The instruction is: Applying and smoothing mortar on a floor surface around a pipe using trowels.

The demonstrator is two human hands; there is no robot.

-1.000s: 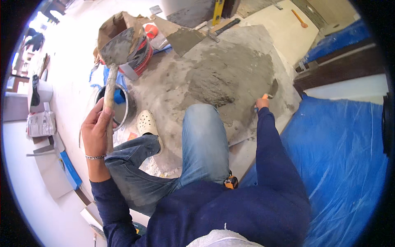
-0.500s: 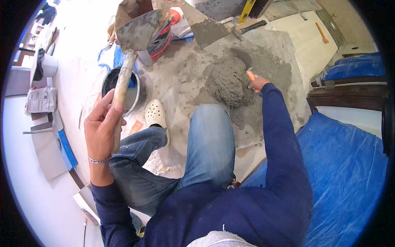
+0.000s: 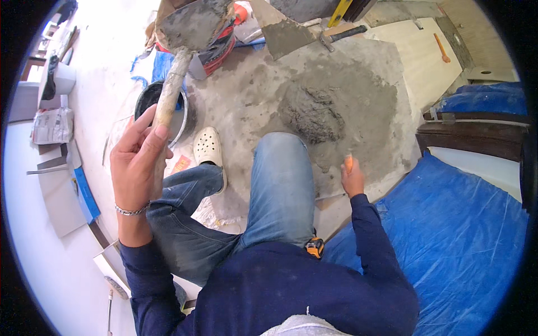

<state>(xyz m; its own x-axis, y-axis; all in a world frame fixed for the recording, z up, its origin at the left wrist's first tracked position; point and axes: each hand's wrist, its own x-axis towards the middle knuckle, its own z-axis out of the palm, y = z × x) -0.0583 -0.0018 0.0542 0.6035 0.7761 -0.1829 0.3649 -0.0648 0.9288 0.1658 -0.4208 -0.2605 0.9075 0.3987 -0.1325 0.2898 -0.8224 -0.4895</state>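
My left hand (image 3: 140, 168) grips the pale, mortar-caked shaft (image 3: 171, 92) of a long-handled tool, whose grey-coated flat blade (image 3: 190, 25) is raised at the top, over a red-rimmed bucket (image 3: 218, 60). My right hand (image 3: 353, 179) is closed on an orange-handled trowel (image 3: 348, 163) at the lower right of a wet grey mortar heap (image 3: 311, 115); the trowel's blade is too blurred to make out. The heap lies spread on a stained grey board (image 3: 235, 106). A dark bucket (image 3: 185, 129) stands behind my left hand, beside my white clog (image 3: 206, 144).
A hammer (image 3: 347, 33), a cardboard piece (image 3: 280, 33) and a yellow level (image 3: 339, 12) lie or stand at the back. An orange-handled tool (image 3: 443, 50) rests on a pale board (image 3: 426, 78). Blue sheeting (image 3: 448, 241) covers the right. Boards and bags (image 3: 51, 126) line the left.
My right hand first moved up into the heap with the trowel, then drew back toward me and down. My left hand still holds the long tool, its blade now higher in view.
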